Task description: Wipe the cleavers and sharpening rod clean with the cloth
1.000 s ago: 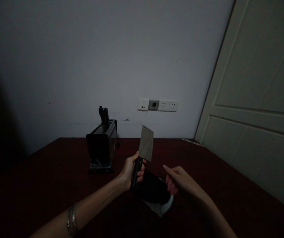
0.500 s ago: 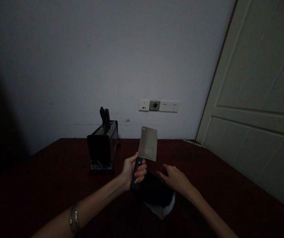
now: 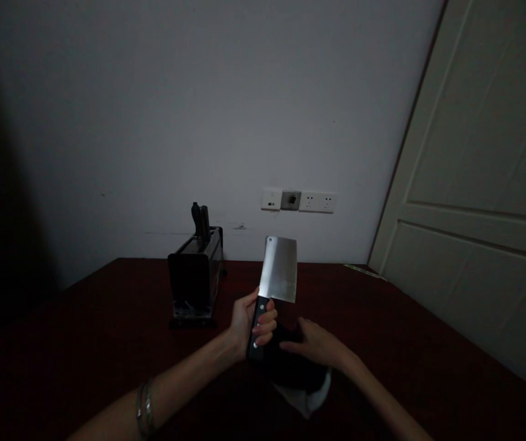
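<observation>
My left hand [image 3: 250,320] is wrapped round the black handle of a cleaver [image 3: 279,268], holding it upright with its broad steel blade facing me. My right hand [image 3: 314,344] lies palm down on a dark cloth [image 3: 294,372] that rests on the dark red table [image 3: 106,331], fingers reaching toward the cleaver's handle. A white cloth edge [image 3: 309,401] shows under the dark one. Whether the right fingers pinch the cloth is hard to see in the dim light.
A black knife block [image 3: 196,278] with knife handles sticking up stands at the back of the table, left of the cleaver. Wall sockets [image 3: 299,201] sit on the grey wall behind. A pale door [image 3: 483,202] fills the right side.
The cleaver's blade has turned to face me flat. My right hand has dropped from raised, finger pointing, onto the dark cloth and moved left toward the handle.
</observation>
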